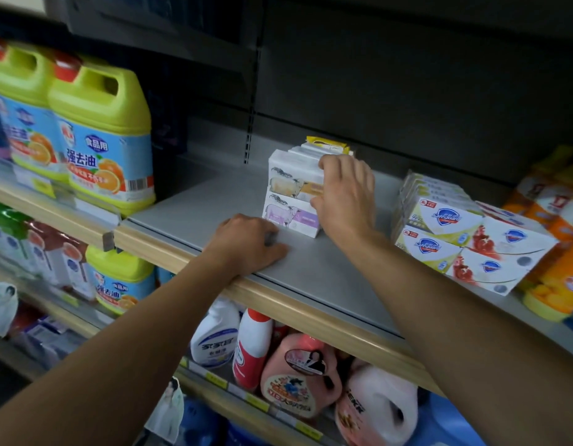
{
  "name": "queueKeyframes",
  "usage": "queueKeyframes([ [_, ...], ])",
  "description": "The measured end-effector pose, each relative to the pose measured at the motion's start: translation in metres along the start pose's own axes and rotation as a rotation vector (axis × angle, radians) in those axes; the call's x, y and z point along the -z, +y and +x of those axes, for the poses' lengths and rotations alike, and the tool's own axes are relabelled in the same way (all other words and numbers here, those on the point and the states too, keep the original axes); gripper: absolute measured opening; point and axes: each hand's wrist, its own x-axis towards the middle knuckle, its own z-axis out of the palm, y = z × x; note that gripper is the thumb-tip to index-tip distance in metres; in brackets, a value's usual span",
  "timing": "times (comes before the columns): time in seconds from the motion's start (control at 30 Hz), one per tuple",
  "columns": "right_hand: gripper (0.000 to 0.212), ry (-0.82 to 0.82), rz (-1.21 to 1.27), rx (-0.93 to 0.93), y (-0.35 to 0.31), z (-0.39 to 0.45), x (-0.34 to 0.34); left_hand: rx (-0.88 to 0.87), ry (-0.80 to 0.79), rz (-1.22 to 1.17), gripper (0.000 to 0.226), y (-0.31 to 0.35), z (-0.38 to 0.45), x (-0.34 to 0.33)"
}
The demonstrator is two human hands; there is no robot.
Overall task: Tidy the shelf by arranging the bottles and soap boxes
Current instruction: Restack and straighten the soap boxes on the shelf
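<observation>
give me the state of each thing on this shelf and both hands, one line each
sheep soap boxes: stacked upright mid-shelf, gripped on the right side
right hand: fingers curled round the sheep soap boxes
left hand: resting on the shelf edge, holding nothing
Safeguard soap boxes: stacked, skewed to the shelf edge, untouched
green-topped bottles: upright, capped, at the left
orange bottles: at the far right, blurred
shelf: bare grey between the groups

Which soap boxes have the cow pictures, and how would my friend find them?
Look at the grey shelf, between the yellow-green jugs and the Safeguard boxes. The cow boxes stand stacked mid-shelf, with the right hand on them. Only they show cows; the Safeguard boxes show a blue shield.
</observation>
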Motion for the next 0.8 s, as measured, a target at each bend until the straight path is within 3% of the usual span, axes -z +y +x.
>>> queueKeyframes([
  [0.13,0.042,0.051,0.336,-0.081,-0.003,-0.008,0.013,0.065,0.012,-0.096,0.047,-0.002,0.0,0.0],
  [0.23,0.038,0.056,0.595,-0.239,0.001,-0.03,0.022,0.09,0.043,-0.381,0.061,-0.004,-0.001,0.005],
  [0.3,0.037,-0.023,0.787,-0.368,0.004,-0.048,0.025,0.027,0.079,-0.625,0.06,-0.003,-0.005,0.01],
  [0.4,0.036,-0.152,0.995,-0.428,0.002,-0.065,0.023,-0.084,0.103,-0.729,0.042,-0.004,-0.012,0.014],
  [0.5,0.039,-0.196,1.109,-0.429,-0.005,-0.073,0.017,-0.074,0.126,-0.835,0.026,-0.009,-0.016,0.017],
  [0.57,0.056,-0.244,1.199,-0.377,-0.01,-0.076,0.014,-0.01,0.14,-0.972,0.015,-0.009,-0.016,0.02],
  [0.67,0.079,-0.246,1.135,-0.246,-0.014,-0.079,0.009,0.075,0.158,-1.089,0.025,-0.01,-0.014,0.02],
  [0.8,0.065,-0.239,1.193,-0.316,-0.011,-0.08,0.008,0.037,0.148,-1.155,0.028,-0.009,-0.016,0.019],
])
